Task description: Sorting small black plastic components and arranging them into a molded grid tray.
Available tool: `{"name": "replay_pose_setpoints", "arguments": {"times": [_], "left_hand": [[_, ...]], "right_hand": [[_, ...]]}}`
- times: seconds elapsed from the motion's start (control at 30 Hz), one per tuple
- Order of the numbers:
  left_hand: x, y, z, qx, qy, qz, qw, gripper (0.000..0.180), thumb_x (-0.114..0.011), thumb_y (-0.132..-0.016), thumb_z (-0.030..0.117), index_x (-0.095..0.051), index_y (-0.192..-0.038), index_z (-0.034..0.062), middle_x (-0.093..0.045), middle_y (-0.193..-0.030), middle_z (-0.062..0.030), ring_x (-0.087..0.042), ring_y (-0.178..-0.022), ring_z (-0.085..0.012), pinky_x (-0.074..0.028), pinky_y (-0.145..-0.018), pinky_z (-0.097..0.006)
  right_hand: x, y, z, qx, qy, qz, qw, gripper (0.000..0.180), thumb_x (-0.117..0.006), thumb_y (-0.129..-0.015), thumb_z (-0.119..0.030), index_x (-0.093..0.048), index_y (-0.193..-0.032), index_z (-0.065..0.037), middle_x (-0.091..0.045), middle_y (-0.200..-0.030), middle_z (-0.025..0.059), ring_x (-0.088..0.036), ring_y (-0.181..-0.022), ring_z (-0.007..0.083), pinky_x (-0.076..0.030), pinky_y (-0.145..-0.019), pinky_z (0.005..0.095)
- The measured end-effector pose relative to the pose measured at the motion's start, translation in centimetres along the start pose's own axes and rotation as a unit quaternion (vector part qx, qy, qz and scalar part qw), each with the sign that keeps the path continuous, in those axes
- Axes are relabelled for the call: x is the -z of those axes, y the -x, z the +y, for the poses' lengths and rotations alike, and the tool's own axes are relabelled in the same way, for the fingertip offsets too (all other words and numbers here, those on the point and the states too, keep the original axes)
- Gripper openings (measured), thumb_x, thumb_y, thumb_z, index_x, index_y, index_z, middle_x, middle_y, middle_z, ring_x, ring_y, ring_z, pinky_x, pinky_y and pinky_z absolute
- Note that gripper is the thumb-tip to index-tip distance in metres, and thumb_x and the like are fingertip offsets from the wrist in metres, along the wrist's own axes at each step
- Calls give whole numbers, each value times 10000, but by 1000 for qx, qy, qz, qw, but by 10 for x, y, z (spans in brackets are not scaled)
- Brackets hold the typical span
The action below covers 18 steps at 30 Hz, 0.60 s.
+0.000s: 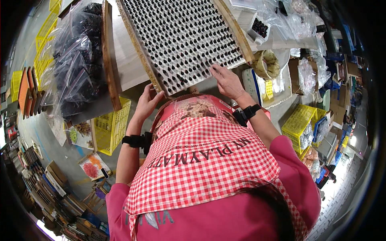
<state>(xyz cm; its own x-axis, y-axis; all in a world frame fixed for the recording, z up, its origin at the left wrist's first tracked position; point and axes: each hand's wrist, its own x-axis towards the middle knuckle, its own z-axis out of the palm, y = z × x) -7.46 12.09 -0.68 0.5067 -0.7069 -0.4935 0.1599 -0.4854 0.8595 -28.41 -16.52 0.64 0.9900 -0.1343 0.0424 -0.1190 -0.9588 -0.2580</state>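
Right hand (pixel 227 81) sits on the near edge of the wooden-framed peg board (pixel 183 38), palm down, fingers spread and loose, nothing pinched that I can make out; the fingertips (pixel 213 68) are touching the last rows of small dark pieces (pixel 189 44) seated in the white grid. Left hand (pixel 148 102) is over on the near left corner of the same frame, fingers extended against the wooden rail, bracing it rather than gripping anything; whether the thumb hooks under the edge I cannot tell. Both wrists carry black bands.

That board is tilted across the bench (pixel 128 64) in front of the person, most of its holes already filled with dark pieces, a few bare spots showing near the bottom rows by the right fingers.

My read: the work here is checking or seating pieces along that lower edge. To do it well, keep the left hand steady on the frame so the board does not slide, and sweep the right fingertips lightly, row by row, so nothing gets knocked out of its hole.

Further out: clear bags of dark pieces (pixel 78 60) lie heaped to the left beside a wooden plank (pixel 109 56), a small white tub of dark pieces (pixel 258 27) stands at upper right, a roll of tape (pixel 266 63) just beside the board's right corner, and yellow crates (pixel 110 126) below the bench.
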Motion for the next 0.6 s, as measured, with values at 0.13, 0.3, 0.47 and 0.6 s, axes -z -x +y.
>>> {"name": "replay_pose_setpoints", "arguments": {"times": [0.13, 0.3, 0.47, 0.6], "left_hand": [[0, 2, 4, -7, 0, -2, 1000, 545, -637, -908, 262, -393, -1316, -5, -634, -1122, -147, -626, -993, -175, -489, -868, -305], [3, -2, -6, -10, -34, -1, 999, 566, -644, -900, 284, -391, -1315, -6, -625, -1134, -163, -633, -995, -188, -488, -874, -311], [2, -1, 2, -11, -37, -4, 999, 572, -645, -898, 290, -388, -1315, -5, -619, -1148, -180, -633, -1005, -205, -492, -869, -320], [2, -1, 1, -8, -19, -8, 1000, 586, -647, -896, 295, -380, -1320, -10, -617, -1155, -187, -640, -1004, -219, -499, -854, -326]], "right_hand": [[1, -1, -1, -3, -4, -3, 1000, 586, -578, -722, -16, -495, -1301, -47, -492, -1297, 132, -545, -1102, 308, -465, -928, 367], [3, -7, -10, 50, -8, 57, 997, 587, -573, -715, -11, -494, -1295, -55, -497, -1288, 122, -551, -1069, 309, -479, -897, 369], [1, -13, -16, 76, -6, 15, 997, 573, -570, -717, -11, -502, -1284, -51, -500, -1283, 115, -556, -1032, 305, -492, -857, 368], [2, -13, -18, 70, -7, 8, 997, 555, -565, -719, -9, -513, -1271, -46, -500, -1283, 106, -556, -1028, 303, -494, -846, 365]]}}
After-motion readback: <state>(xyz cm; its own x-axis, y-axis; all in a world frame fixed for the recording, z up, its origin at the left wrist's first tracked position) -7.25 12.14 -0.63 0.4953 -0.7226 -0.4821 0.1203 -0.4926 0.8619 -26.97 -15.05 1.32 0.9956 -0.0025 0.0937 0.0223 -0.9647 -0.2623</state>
